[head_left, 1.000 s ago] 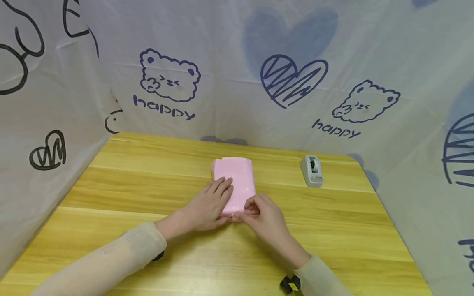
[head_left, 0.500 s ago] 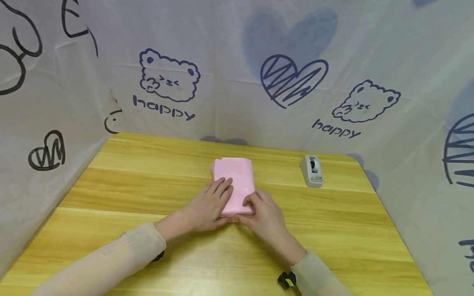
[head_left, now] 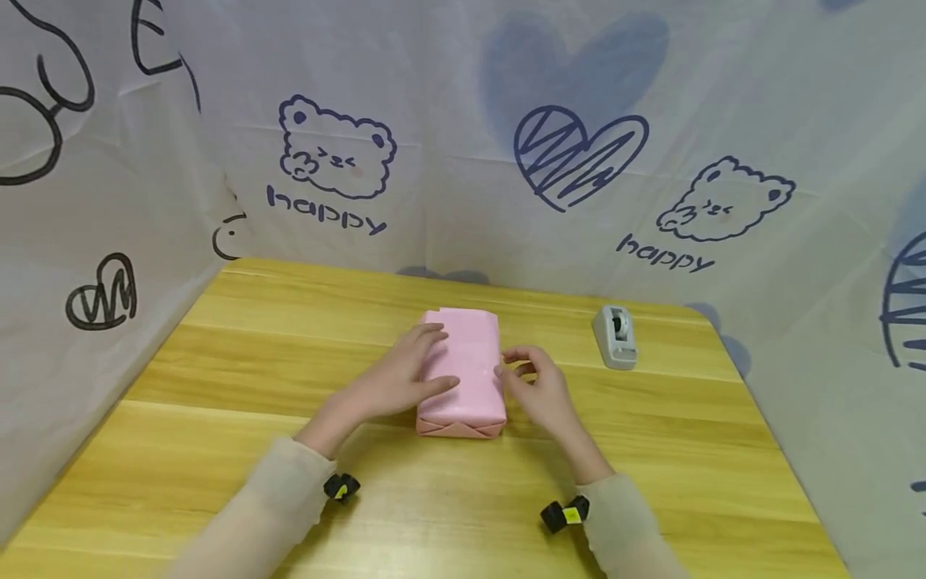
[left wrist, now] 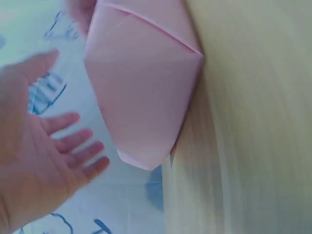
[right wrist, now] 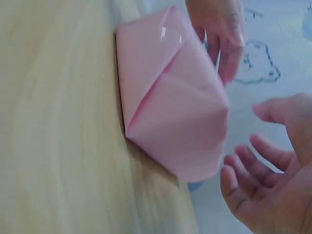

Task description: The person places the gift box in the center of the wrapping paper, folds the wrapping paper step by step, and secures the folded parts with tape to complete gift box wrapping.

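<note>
A box-shaped package wrapped in pink paper [head_left: 466, 366] lies on the wooden table, its near end folded into overlapping flaps. A shiny bit of clear tape [right wrist: 168, 35] shows on that folded end in the right wrist view. My left hand [head_left: 398, 376] is spread over the package's left side in the head view. In the left wrist view, a gap shows between the left hand's extended fingers and the pink paper [left wrist: 141, 87]. My right hand [head_left: 538, 390] is beside the package's right edge, its fingers loosely bent and holding nothing.
A grey tape dispenser [head_left: 616, 338] stands on the table [head_left: 687, 450] toward the back right. Behind and at both sides hangs a white cloth [head_left: 448, 96] printed with hearts, bears and words. Dark wrist cameras [head_left: 342, 487] sit at the cuffs.
The right hand has left the package's near end and moved up along its right side. The left hand has lifted off the top and spread, uncovering the folded near end.
</note>
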The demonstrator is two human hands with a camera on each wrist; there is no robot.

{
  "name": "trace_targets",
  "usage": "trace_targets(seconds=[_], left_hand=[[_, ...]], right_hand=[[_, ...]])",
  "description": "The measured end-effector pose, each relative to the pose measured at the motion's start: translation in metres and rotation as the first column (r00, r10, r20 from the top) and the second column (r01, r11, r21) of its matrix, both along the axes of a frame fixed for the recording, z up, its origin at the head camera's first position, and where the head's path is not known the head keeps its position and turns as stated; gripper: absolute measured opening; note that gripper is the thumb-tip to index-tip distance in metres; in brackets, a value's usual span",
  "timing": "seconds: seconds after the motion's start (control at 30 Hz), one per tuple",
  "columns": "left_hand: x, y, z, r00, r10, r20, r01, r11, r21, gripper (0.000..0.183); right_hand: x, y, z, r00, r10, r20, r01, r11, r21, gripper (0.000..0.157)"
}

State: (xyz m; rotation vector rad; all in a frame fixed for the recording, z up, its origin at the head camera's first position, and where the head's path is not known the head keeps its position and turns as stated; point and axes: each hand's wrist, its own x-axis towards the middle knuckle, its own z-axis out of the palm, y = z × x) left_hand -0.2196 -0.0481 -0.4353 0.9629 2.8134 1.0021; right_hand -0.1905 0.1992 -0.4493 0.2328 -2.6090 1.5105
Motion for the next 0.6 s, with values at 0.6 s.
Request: trace_targets(seconds=[0.6], left_hand=[[-0.007, 0.012, -0.012, 0.894, 0.333, 0.299, -0.344, 0.939, -0.018, 0.058]], right_hand=[[-0.022, 0.0, -0.025, 0.94, 0.061, 0.337, 0.048, 0.95, -0.309, 0.045]])
